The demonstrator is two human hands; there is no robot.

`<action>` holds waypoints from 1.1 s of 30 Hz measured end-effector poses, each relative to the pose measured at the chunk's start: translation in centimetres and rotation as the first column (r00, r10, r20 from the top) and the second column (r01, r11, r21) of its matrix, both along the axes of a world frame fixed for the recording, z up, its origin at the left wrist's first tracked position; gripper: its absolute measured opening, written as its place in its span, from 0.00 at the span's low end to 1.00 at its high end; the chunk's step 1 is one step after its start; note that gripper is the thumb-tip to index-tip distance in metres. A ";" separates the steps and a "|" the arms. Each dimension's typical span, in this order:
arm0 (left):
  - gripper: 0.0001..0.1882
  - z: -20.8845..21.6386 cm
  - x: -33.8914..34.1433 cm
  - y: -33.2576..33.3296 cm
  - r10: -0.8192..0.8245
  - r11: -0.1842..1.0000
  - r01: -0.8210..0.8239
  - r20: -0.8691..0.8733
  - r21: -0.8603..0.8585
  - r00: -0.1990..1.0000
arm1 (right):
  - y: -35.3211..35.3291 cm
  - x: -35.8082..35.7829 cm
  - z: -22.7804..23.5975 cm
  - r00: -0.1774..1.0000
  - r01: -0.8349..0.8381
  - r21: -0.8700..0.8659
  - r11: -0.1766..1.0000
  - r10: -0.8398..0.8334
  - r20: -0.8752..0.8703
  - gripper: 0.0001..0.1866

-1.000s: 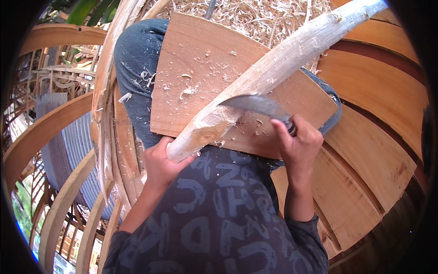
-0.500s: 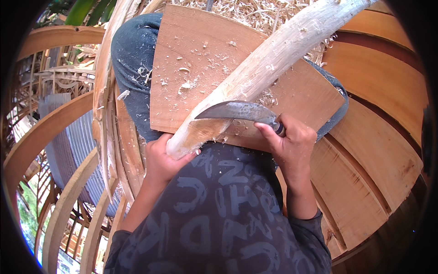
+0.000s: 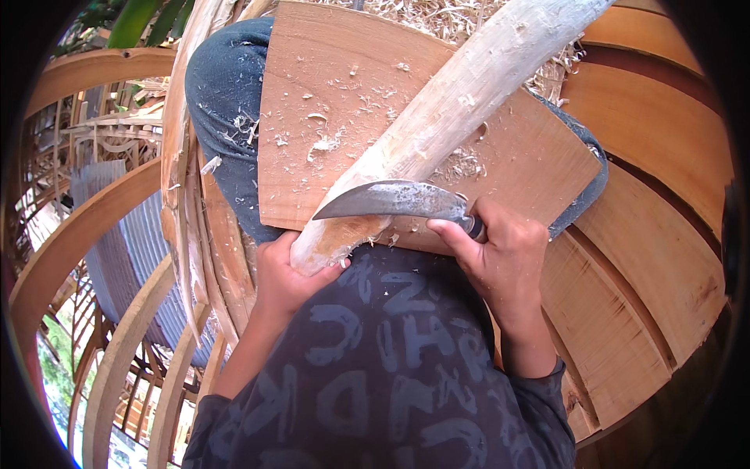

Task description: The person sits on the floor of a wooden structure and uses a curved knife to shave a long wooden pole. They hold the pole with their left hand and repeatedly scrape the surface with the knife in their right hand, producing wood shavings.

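Observation:
A pale peeled wooden pole point(image 3: 437, 117) slants across a flat board point(image 3: 336, 86) on my lap, its near end by my belly. My left hand point(image 3: 289, 270) is closed round that near end, thumb along its underside. Closed on the dark handle of a curved knife, my right hand point(image 3: 504, 246) rests at the right of the pole, its thumb along the handle. The knife's grey blade point(image 3: 391, 201) lies across the pole near its end, tip to the left. Below the blade the wood shows a browner cut patch.
Shavings point(image 3: 324, 144) are scattered on the board, with a heap of them point(image 3: 437, 17) beyond it. Wide curved planks point(image 3: 641, 141) fill the right side. Long split wood strips point(image 3: 195, 195) stand left of my knee, beside curved ribs point(image 3: 86, 227) and a corrugated sheet point(image 3: 148, 234).
The knife blade has shifted slightly left and nearer to me along the pole. The pole's near end has moved a little right with my left hand.

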State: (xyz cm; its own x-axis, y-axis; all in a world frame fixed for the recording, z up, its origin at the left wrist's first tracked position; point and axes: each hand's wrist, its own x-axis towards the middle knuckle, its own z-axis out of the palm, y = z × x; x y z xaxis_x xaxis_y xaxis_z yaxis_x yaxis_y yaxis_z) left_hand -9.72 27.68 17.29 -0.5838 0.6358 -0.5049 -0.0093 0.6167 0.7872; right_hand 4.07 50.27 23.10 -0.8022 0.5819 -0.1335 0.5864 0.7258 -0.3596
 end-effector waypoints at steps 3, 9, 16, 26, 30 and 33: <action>0.26 0.0 0.3 0.0 0.045 0.999 -0.046 0.028 0.018 0.999 | 2.4 -0.3 -0.6 0.986 0.158 0.094 0.983 -0.153 -0.060 0.30; 0.26 0.2 0.3 0.6 0.027 0.999 -0.025 0.074 -0.027 0.997 | 4.5 0.4 0.1 0.965 0.261 0.195 0.945 -0.254 -0.059 0.30; 0.25 0.8 0.0 1.5 0.014 0.999 -0.011 0.079 -0.033 0.997 | 5.7 2.7 -0.9 0.842 0.534 0.130 0.835 -0.511 -0.176 0.30; 0.24 0.6 0.3 1.5 -0.014 0.999 0.015 0.023 -0.035 1.000 | 0.3 1.8 0.2 0.985 0.168 0.012 0.986 -0.167 -0.035 0.29; 0.23 0.8 0.3 1.6 0.029 0.999 -0.029 0.058 0.015 0.998 | 0.2 1.2 -0.7 0.989 0.143 0.016 0.990 -0.143 -0.039 0.30; 0.22 1.4 -0.1 1.8 0.009 0.999 -0.004 0.115 -0.048 0.993 | 3.9 2.3 -0.8 0.950 0.307 0.149 0.940 -0.312 0.007 0.30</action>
